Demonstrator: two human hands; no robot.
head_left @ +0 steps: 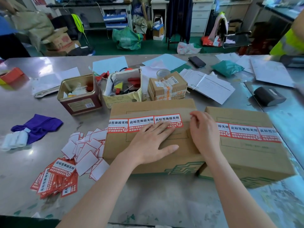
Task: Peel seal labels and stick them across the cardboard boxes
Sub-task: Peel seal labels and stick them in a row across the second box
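Three red-and-white seal labels (145, 123) run in a row across the top of the near cardboard box (151, 140), which sits on a scuffed metal table (24, 116). The left hand (152, 142) lies flat on the box lid, fingers spread and holding nothing, its fingertips pressing the lower edge of the third label. The right hand (204, 134) rests just beside it at the box's right edge, fingers loosely curled against the cardboard, gripping nothing. Immediately right of that hand stands a second cardboard box (250, 153), touching the first, with its own label strip (246, 133) across the top.

Left of the left hand lies a heap of peeled white backing papers (87, 150), and nearer the body a stack of unused labels (57, 178). Farther left is a purple cloth (38, 125). Beyond the hands stand a square red tin (79, 94), an open carton of tools (123, 88), a small taped parcel (167, 86) and a tape roll (163, 74). Loose papers (210, 86), a green pouch (227, 68) and a black phone (196, 61) lie across the far side. Past the table are a green floor, desks and bags.
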